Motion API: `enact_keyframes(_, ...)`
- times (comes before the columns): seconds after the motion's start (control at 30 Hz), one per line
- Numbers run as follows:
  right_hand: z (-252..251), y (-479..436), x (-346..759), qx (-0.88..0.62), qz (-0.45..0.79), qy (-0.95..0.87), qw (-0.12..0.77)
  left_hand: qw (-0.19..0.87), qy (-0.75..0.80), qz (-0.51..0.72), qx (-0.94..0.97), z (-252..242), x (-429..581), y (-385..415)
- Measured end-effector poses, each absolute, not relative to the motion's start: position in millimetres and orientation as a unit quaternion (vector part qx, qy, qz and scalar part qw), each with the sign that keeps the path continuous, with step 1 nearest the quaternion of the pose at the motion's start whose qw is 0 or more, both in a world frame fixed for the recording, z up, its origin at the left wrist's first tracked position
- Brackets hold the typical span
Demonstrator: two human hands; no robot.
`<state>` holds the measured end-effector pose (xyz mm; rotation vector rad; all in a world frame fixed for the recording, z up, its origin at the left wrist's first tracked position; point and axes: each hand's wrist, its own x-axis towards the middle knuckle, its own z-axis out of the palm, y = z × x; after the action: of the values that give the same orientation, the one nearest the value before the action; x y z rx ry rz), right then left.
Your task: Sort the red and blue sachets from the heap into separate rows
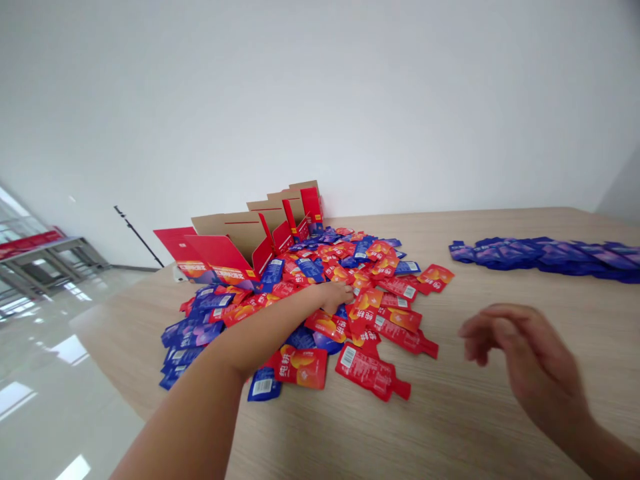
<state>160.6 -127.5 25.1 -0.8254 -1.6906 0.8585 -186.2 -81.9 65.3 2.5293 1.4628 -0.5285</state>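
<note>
On the bench [500, 427], left hand [336, 297] reaches into the pile of red and blue sachets [385, 320], fingers curled onto packets, grip can't be told; right hand [520, 353] hovers empty, fingers loosely spread, near a row of purple sachets [550, 257].

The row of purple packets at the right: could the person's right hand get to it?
Probably yes: the right hand hovers open over the bare table, and nothing lies between it and the row of purple packets.
</note>
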Motion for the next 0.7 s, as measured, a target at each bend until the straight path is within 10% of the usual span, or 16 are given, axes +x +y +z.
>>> enact_keyframes(0.33,-11.6,-102.6,139.2,-0.359,0.512,-0.650,0.431,0.056,0.530,-0.167,0.829,67.5,-187.9,-73.3)
enact_keyframes(0.7,-10.3,-102.5,135.5,-0.369,0.524,-0.663,0.386,-0.031,0.666,0.196,0.719,108.0,-192.2,-62.8)
